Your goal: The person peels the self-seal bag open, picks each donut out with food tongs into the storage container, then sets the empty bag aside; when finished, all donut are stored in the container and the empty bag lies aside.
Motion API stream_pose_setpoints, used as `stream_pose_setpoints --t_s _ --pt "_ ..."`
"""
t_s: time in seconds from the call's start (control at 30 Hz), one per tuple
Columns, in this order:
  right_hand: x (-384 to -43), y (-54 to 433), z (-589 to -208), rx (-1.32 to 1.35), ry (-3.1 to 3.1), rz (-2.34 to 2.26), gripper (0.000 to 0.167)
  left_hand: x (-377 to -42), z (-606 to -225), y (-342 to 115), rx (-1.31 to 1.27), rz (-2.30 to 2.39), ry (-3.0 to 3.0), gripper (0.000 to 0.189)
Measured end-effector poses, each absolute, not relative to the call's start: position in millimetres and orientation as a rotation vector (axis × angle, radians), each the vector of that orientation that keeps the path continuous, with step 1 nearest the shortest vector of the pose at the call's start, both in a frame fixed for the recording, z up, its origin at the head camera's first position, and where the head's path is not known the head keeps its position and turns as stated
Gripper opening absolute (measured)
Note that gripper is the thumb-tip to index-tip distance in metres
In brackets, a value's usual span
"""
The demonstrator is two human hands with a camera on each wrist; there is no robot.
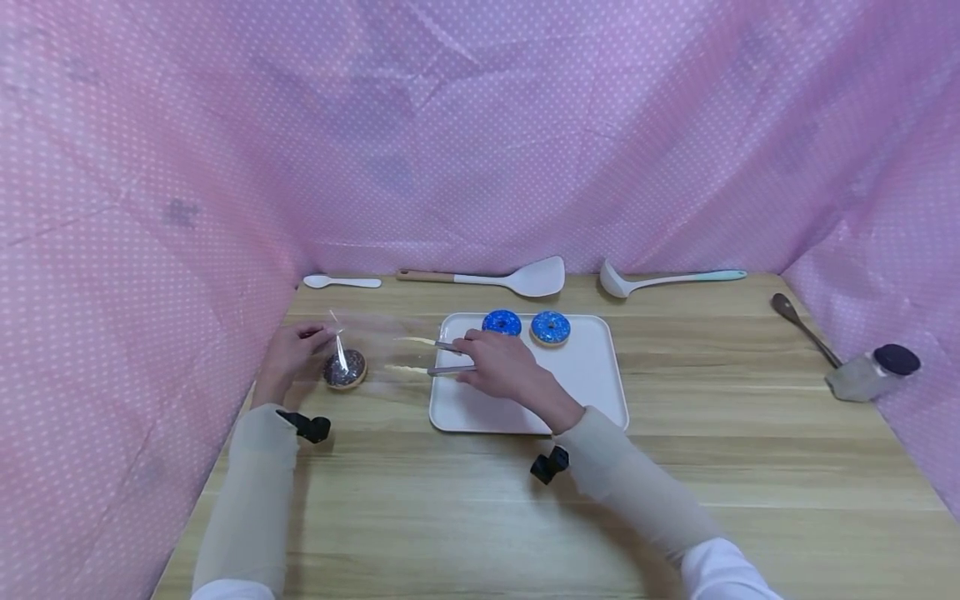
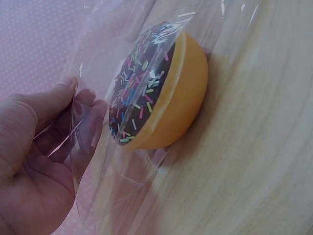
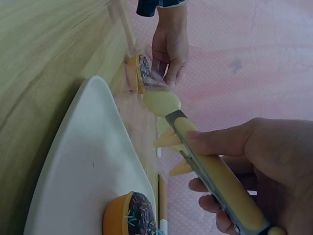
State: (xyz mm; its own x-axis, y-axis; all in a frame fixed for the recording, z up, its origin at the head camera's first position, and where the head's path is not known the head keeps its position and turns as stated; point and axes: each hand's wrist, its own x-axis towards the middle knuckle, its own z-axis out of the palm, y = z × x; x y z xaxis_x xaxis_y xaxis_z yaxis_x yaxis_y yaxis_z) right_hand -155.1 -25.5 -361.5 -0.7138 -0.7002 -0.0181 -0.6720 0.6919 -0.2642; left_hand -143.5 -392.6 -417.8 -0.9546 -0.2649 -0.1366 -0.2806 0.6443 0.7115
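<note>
My left hand (image 1: 294, 354) pinches the edge of a clear plastic bag (image 2: 90, 129) between thumb and fingers. Under the film lies a toy doughnut (image 2: 142, 93) with dark icing and coloured sprinkles, tilted in the left wrist view and seemingly inside the bag. My right hand (image 1: 498, 364) grips a pair of tongs (image 3: 220, 181) with pale yellow tips. The tips are spread apart, hold nothing and point left at the bag. Below that hand is a white tray (image 1: 585, 387) bearing two doughnuts, a darker blue one (image 1: 501, 321) partly behind the hand and a lighter blue one (image 1: 551, 328).
Along the back edge lie a white spoon (image 1: 341, 282), a spatula (image 1: 536, 279) with a brown handle, and a ladle (image 1: 618, 282). At the right are a dark wooden spoon (image 1: 802, 321) and a black-lidded jar (image 1: 866, 379). Pink dotted cloth (image 1: 480, 142) encloses the table (image 1: 420, 500).
</note>
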Motion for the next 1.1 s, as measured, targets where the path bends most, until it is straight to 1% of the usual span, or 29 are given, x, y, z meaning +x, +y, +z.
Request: stream_pose_setpoints --t_s 0.2,0.43,0.7,0.93,1.1 --pt "-165.0 -37.1 -367.0 -1.103 2.692 -0.365 0.047 -143.2 -417.3 -391.8 -0.464 1.266 2.814 0.048" --pt "-171.5 -43.8 -373.1 -1.051 2.677 -0.352 0.048 -143.7 -419.5 -393.1 -0.473 1.285 2.807 0.048" --pt "-180.8 -49.7 -384.2 -1.115 2.596 -0.396 0.051 -142.0 -416.5 -391.4 -0.472 1.257 2.811 0.048" --pt "-189.1 -56.9 -387.2 -1.114 2.551 -0.403 0.056 -142.8 -415.9 -389.1 -0.480 1.268 2.805 0.049" --pt "-192.6 -63.3 -389.3 -1.134 2.550 -0.408 0.059 -142.9 -417.0 -387.9 -0.490 1.260 2.810 0.046"
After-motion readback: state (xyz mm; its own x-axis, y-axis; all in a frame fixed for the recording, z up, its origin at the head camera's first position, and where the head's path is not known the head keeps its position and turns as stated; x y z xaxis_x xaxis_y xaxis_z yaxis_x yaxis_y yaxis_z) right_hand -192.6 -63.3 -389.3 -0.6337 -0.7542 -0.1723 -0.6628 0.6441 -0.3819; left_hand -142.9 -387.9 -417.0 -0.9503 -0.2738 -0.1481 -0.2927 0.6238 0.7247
